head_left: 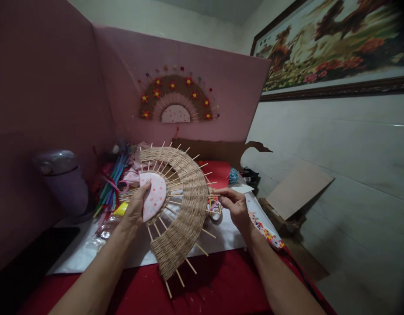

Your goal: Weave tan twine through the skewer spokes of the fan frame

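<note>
A half-round woven fan (pixel 193 192) of tan twisted cord on thin wooden sticks is held up over the table, tilted with its arc towards the right. My left hand (pixel 138 205) grips its half-disc centre (pixel 158 194), covered in white-pink dotted fabric, with the thumb on top and the other fingers hidden behind. At the outer edge, my right hand (pixel 234 202) is closed in a pinch at the end of one stick (pixel 215 194). Bare stick ends stand out all round the arc. Partly behind the fan, near my right fingers, lie scissors (pixel 215 210).
A finished-looking fan with red flowers (pixel 175 89) hangs on the pink board (pixel 231 87). Left are a purple tumbler (pixel 66 183), coloured pipe cleaners (pixel 113 183) and clear plastic wrap (pixel 105 232). Red sheet (pixel 218 173), blue yarn (pixel 234 175) and a patterned corded tool (pixel 266 232) lie right.
</note>
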Motion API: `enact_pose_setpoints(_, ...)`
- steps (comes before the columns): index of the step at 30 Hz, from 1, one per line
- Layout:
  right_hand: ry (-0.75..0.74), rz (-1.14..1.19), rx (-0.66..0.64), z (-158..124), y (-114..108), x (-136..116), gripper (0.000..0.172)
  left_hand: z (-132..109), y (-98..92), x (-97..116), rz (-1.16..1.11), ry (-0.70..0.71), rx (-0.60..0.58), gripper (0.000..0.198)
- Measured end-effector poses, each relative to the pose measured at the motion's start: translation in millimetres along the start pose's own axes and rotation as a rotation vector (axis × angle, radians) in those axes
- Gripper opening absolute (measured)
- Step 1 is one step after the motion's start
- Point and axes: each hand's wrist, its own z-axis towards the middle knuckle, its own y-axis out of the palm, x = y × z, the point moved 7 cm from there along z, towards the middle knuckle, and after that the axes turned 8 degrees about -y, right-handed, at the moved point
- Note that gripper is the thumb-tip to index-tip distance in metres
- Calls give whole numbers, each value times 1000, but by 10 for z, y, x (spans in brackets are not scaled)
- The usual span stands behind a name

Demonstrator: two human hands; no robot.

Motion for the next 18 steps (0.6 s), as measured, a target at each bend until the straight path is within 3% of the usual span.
enact_pose_setpoints(14, 7, -62, -21, -30, 68, 36, 15, -50, 6, -94, -62, -81, 27, 29)
enact_pose_setpoints(18, -9, -91, -24, -34, 90, 0, 14, -42, 9, -61, -85, -39, 28, 27)
